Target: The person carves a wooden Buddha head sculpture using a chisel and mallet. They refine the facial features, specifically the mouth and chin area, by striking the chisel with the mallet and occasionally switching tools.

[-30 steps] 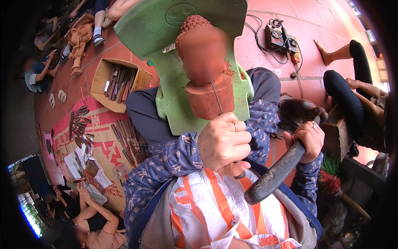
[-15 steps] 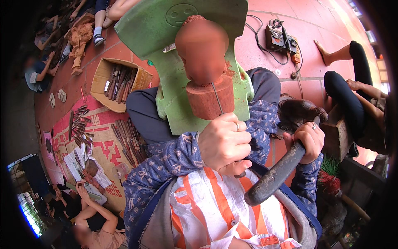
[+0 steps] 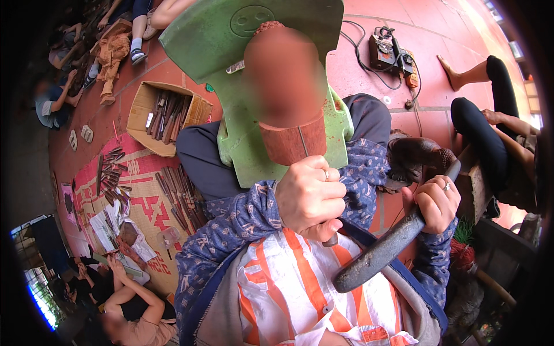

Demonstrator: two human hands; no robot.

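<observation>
A reddish-brown wooden carving of a head [image 3: 293, 140] on a round base lies in the green plastic chair [image 3: 239, 144] between my legs; its upper part is blurred. My left hand [image 3: 311, 199] is closed around a chisel [image 3: 303, 142]. The thin metal shaft runs up over the carving's base, and the handle's butt pokes out below my fist. Where the blade tip sits I cannot make out. My right hand [image 3: 437, 203] grips a dark, worn mallet [image 3: 375, 258], slanted with its thick end toward my chest, apart from the chisel.
At left, a cardboard box [image 3: 199, 109] holds several chisels; more chisels [image 3: 179, 193] lie on a patterned mat [image 3: 147, 228]. A dark carved figure [image 3: 415, 151] lies right of my knee. A black electrical box [image 3: 384, 55] with cords is on the tiles. Other people sit on both sides.
My right hand has shifted slightly right and down with the mallet, whose thick end has moved a little left and down. My left hand and the chisel have barely moved.
</observation>
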